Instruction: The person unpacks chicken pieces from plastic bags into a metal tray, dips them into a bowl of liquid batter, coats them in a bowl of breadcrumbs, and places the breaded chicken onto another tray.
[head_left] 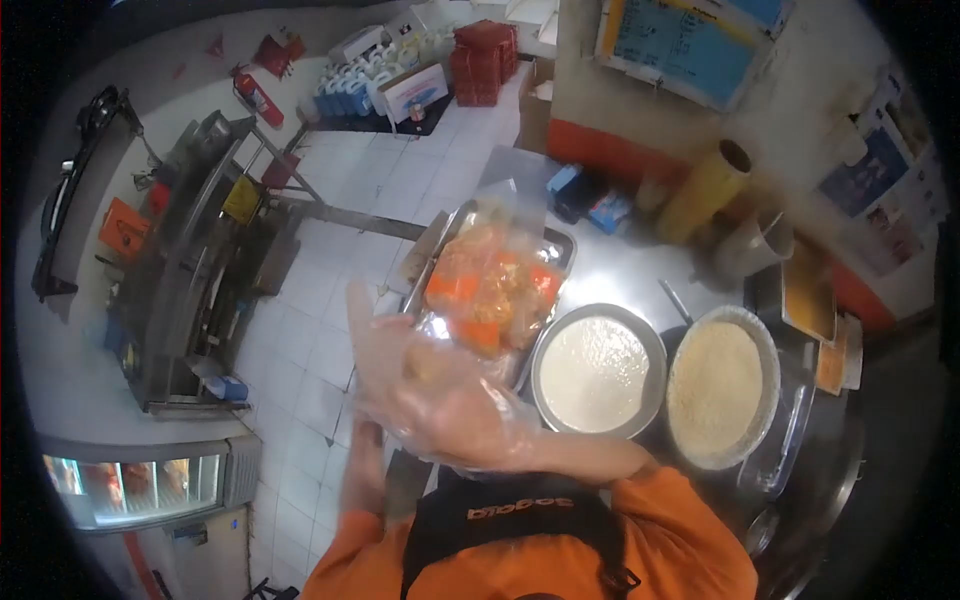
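Apparently at an early stage, judging by the contents of the vessels. Visible over the near end of a shallow rectangular metal tray [568, 258]: a blurred right hand [440, 390] in a loose, clear plastic glove [515, 425]. Impossible to tell whether spread or closed on anything. Equally unclear for the left hand, overlapped by the right, with only the left forearm [366, 470] plain below. In the tray, a heap of bright orange and paler pieces [500, 283] under clear plastic, near the gloved fingers; contact uncertain. On the shiny steel worktop [650, 285], just right of the tray, a round grey metal pan [538, 375] of smooth white liquid [597, 372]; beside that, a round metal bowl [715, 464] of pale tan crumbs [722, 388]. Seemingly both filled, with no orange piece visible in either. Left to deal with, by the look of it: the tray's whole load.
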